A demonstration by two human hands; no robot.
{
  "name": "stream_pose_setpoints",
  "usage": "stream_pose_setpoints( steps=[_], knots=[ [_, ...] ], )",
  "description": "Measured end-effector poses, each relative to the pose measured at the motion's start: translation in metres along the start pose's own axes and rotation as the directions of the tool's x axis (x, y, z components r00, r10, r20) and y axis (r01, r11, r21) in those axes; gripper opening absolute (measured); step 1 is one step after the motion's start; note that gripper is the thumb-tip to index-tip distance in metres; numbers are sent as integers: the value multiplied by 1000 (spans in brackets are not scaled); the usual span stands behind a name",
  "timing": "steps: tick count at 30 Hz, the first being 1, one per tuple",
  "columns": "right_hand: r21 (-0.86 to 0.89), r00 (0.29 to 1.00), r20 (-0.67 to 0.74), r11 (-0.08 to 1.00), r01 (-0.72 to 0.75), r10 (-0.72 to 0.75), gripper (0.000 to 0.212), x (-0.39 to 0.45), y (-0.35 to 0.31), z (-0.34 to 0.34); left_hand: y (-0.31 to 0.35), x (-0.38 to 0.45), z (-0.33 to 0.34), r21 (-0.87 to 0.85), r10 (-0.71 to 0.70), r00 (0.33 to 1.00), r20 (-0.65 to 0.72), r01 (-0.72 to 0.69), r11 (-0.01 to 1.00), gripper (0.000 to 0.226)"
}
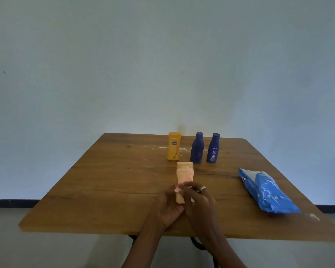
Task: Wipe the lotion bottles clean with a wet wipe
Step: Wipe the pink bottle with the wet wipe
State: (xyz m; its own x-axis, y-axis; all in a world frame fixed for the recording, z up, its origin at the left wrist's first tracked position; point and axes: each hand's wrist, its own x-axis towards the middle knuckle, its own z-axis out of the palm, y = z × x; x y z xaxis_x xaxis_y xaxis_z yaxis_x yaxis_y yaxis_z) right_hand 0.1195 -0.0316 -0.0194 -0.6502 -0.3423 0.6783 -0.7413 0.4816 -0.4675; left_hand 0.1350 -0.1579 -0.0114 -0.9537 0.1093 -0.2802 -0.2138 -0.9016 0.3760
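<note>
At lower centre of the frame, the left hand [167, 206] is gripping a peach lotion bottle [184, 177] above the tabletop [104, 190] while the right hand [196, 198] is curling over it, likely wiping; no wipe is clearly visible. Turning the bottle probably comes next.

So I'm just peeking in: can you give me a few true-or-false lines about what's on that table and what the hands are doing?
1. Both hands hold the peach bottle. True: the left hand and the right hand grip its lower part.
2. Three bottles stand at the back of the table. True: a yellow bottle and two dark blue bottles.
3. The blue wipes pack lies left of the hands. False: it lies to their right.
4. The yellow bottle has tipped over. False: it stands upright.
5. The right hand wears a ring. True.
</note>
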Motion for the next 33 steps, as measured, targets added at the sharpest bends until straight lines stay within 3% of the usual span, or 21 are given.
stream_pose_setpoints(
  steps=[7, 10, 14, 16, 19, 23, 29, 33],
  knots=[
    [-46, 990, -133, 998, 39, -45, 32, 49, -1, -7, -3, 4, 2, 85, 45, 999, 23, -47, 995, 43],
    [7, 981, -178, 997, -72, 72, 31, 57, 8, -7, -2, 5, -1, 98, 40, 999, 27, -43, 994, 48],
    [198, 913, -263, 943, -266, 313, 23, 55, 18, -3, 0, 2, -2, 69, 58, 995, 84, -63, 996, 88],
    [227, 900, -272, 932, -283, 340, 23, 53, 17, -3, 0, 3, -3, 87, 58, 993, 105, -67, 994, 86],
    [141, 948, -219, 969, -203, 230, 28, 47, 9, -1, -1, 6, -2, 112, 93, 991, 101, -104, 988, 52],
    [-44, 997, -55, 997, 57, -59, 38, 41, 11, -3, -2, 7, -4, 79, 123, 984, 130, -134, 988, 47],
    [125, 965, -176, 977, -173, 194, 27, 48, 16, -12, 0, 7, -4, 117, 124, 976, 179, -147, 982, 81],
    [-55, 998, -45, 998, 38, -41, 32, 28, 4, -7, 1, 9, -6, 69, 132, 979, 153, -144, 987, 64]
  ],
)
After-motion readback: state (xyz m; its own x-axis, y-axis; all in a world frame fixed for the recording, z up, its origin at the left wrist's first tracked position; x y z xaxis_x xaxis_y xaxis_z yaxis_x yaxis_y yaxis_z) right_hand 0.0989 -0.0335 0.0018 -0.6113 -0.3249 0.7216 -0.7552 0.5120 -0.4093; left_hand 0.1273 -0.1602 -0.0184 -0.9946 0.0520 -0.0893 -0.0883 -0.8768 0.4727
